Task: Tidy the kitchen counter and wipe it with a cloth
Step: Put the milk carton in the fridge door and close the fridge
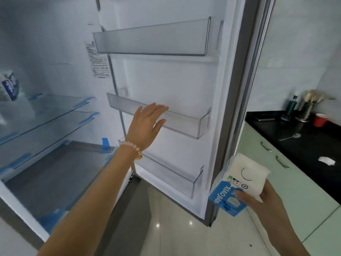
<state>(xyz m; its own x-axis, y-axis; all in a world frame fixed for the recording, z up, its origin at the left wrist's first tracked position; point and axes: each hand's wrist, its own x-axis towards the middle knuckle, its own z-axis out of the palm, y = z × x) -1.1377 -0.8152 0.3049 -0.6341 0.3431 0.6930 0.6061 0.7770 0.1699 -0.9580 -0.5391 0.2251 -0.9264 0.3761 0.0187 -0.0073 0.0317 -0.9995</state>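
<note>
The fridge stands wide open in front of me. My left hand (147, 122) is stretched out flat, fingers apart, against the inner side of the fridge door (166, 80), just at the middle door bin (184, 122). My right hand (262, 198) grips a blue and white milk carton (238, 183) low at the right, beside the door's edge. A second carton (9, 87) of the same kind stands on the top glass shelf (55, 102) at the far left. The black kitchen counter (313, 145) runs along the right.
On the counter are a red cup (320, 119), a metal utensil holder (307, 109), a dark bottle (292, 108), a spoon (289, 137) and a crumpled white scrap (326, 160). Pale green cabinets (273, 169) sit below. The door bins and lower shelves hold nothing.
</note>
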